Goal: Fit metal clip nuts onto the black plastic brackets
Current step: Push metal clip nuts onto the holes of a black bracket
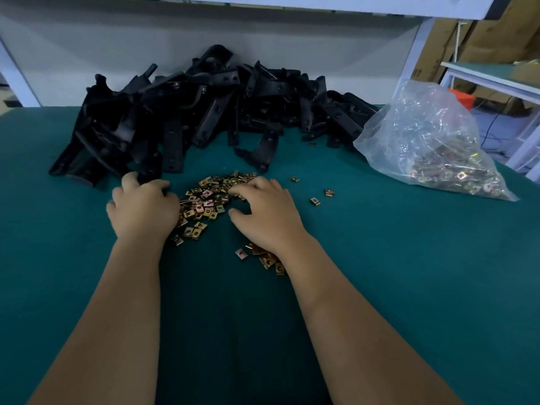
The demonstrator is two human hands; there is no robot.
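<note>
Both forearms are reaching out over the green mat. Left hand is lying palm-down at the left edge of the loose clip nuts, fingers relaxed, holding nothing. Right hand is resting on the pile's right side, fingers spread and bent over nuts; whether it is gripping any, cannot tell. Black brackets are lying heaped just beyond; a plastic bag of nuts is sitting at far right.

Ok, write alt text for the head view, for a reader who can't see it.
Two bare hands, left hand and right hand, rest palm-down on a loose pile of brass-coloured clip nuts on a green table. Behind lies a heap of black plastic brackets; at the right sits a clear plastic bag holding more nuts.
</note>
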